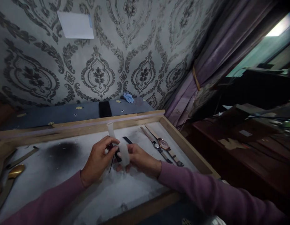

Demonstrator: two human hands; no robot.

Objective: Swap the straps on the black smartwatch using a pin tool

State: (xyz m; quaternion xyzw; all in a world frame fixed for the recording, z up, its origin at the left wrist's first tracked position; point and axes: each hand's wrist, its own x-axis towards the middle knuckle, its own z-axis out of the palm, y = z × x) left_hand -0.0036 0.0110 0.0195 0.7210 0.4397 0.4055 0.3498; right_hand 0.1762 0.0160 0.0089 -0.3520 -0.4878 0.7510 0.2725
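Over the white bottom of a shallow wooden tray (192,147), my left hand (98,157) pinches a small dark piece (117,155), which looks like part of a watch. My right hand (143,159) grips a whitish, translucent strip (123,153) that curls around that piece; its far end rises behind my left fingers. A thin dark strip hangs below the left fingertips. Just beyond my right fingers lies a black strap (127,140), partly covered by them. Right of my hands rest two watches, one with a large rose-gold case (163,144) and one with a small round case (156,146).
More straps and a gold-coloured watch (16,171) lie at the tray's left. Behind the tray, a black phone (105,109) and a crumpled blue cloth (128,97) sit on dark blue covering. A purple curtain (206,65) hangs at right beside a reddish-brown surface (220,147).
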